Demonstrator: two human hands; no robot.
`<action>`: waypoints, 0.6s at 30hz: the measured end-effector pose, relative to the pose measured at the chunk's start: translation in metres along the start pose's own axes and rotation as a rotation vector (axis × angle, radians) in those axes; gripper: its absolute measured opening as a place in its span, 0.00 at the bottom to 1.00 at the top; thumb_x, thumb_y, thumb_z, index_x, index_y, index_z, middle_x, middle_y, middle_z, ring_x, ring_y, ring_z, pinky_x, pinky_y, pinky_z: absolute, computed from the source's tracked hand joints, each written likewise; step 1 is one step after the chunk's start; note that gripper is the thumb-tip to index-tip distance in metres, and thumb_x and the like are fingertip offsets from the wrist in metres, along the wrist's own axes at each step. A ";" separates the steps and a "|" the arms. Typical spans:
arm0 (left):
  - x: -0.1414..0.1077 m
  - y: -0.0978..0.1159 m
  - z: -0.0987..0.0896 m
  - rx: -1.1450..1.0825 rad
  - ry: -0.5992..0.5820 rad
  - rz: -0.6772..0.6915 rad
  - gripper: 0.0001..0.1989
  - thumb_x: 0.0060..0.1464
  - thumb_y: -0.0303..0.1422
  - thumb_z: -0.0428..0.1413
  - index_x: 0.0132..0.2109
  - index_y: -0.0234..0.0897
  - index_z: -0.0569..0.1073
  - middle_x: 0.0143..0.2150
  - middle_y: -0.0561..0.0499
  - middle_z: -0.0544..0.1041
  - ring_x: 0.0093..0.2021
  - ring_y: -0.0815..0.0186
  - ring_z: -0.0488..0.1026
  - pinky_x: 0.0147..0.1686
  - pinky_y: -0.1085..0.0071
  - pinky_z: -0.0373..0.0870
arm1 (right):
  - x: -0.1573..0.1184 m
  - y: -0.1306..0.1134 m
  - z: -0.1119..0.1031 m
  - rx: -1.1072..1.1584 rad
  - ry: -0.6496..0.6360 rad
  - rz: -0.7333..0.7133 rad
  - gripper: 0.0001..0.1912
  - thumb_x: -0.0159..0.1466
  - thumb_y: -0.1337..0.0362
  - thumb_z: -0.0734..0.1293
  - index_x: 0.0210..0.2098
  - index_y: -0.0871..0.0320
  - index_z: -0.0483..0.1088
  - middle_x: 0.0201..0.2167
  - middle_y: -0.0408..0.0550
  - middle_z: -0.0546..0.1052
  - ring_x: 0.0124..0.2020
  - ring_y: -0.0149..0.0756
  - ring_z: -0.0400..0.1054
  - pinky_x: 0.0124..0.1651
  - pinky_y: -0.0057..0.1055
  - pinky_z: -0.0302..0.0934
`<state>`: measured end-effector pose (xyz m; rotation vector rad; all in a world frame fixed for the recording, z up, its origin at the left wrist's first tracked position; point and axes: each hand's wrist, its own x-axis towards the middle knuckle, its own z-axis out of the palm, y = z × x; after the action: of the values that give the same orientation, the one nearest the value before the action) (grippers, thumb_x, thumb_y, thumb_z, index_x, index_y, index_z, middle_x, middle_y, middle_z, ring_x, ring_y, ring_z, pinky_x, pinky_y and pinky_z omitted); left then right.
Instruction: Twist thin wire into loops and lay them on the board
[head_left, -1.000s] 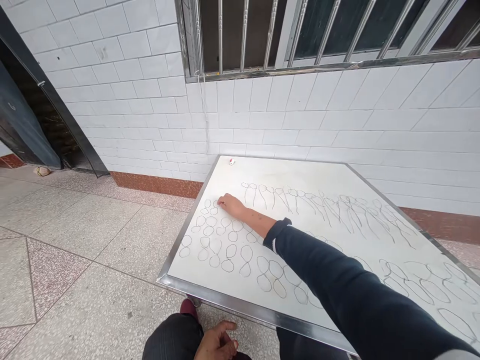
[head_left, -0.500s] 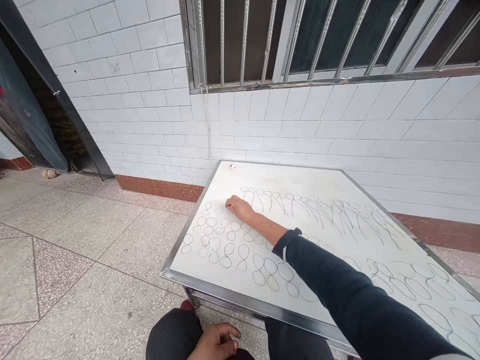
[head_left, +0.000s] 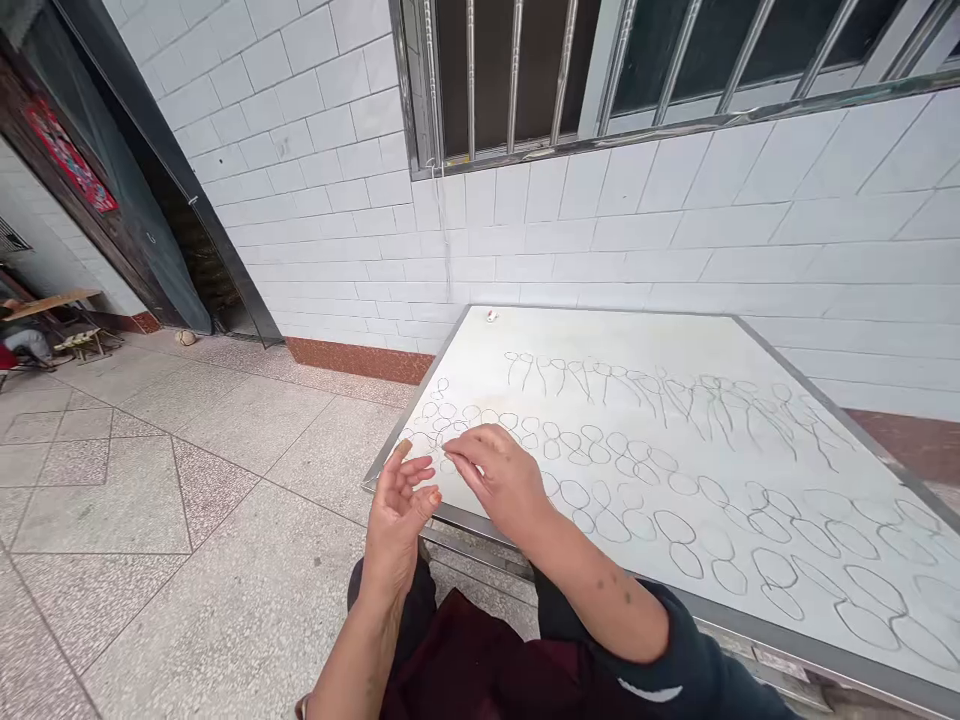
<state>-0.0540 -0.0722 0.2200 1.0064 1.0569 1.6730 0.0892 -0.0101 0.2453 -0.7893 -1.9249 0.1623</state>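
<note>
My left hand point(head_left: 401, 510) is raised at the near left edge of the white board, fingers apart and curved, holding nothing. Just to its right, my right hand point(head_left: 499, 475) has thumb and fingertips pinched together; whatever they hold is too small to make out. The hands do not touch. Thin dark loops lie in rows across the white board point(head_left: 637, 335): figure-eight loops point(head_left: 592, 445) along the near side and loops with long tails point(head_left: 607, 375) farther back. Whether they are drawn or loose strands cannot be told.
A small white and red object point(head_left: 492, 315) rests at the board's far left corner. Behind the board stands a tiled wall point(head_left: 315, 200) with a barred window. A doorway, a round object point(head_left: 185, 338) on the floor and a wooden bench point(head_left: 52, 303) are at the left.
My right hand has come back from the board's left part towards my body. My left hand has risen from my lap to meet it. The view has shifted left.
</note>
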 end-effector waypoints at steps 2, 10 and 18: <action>-0.006 0.006 0.010 -0.041 0.024 0.045 0.31 0.50 0.32 0.63 0.61 0.49 0.65 0.53 0.48 0.72 0.53 0.63 0.69 0.54 0.66 0.64 | -0.008 -0.006 -0.009 -0.010 0.011 -0.027 0.08 0.67 0.68 0.63 0.40 0.54 0.75 0.32 0.47 0.75 0.37 0.36 0.68 0.35 0.29 0.63; -0.039 0.014 0.039 -0.144 0.138 0.070 0.26 0.50 0.27 0.63 0.56 0.44 0.70 0.42 0.52 0.76 0.47 0.69 0.73 0.54 0.69 0.64 | -0.038 -0.027 -0.034 -0.037 -0.048 -0.045 0.10 0.66 0.72 0.64 0.40 0.54 0.75 0.33 0.46 0.75 0.35 0.35 0.67 0.33 0.29 0.63; -0.057 0.022 0.048 -0.166 0.206 0.081 0.25 0.49 0.28 0.65 0.54 0.41 0.71 0.34 0.55 0.76 0.41 0.71 0.74 0.50 0.70 0.67 | -0.055 -0.040 -0.045 0.025 -0.057 -0.075 0.08 0.67 0.69 0.64 0.41 0.54 0.74 0.34 0.47 0.76 0.35 0.35 0.66 0.34 0.31 0.64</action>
<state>0.0009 -0.1211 0.2457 0.7912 1.0000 1.9290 0.1249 -0.0834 0.2424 -0.7019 -1.9995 0.1648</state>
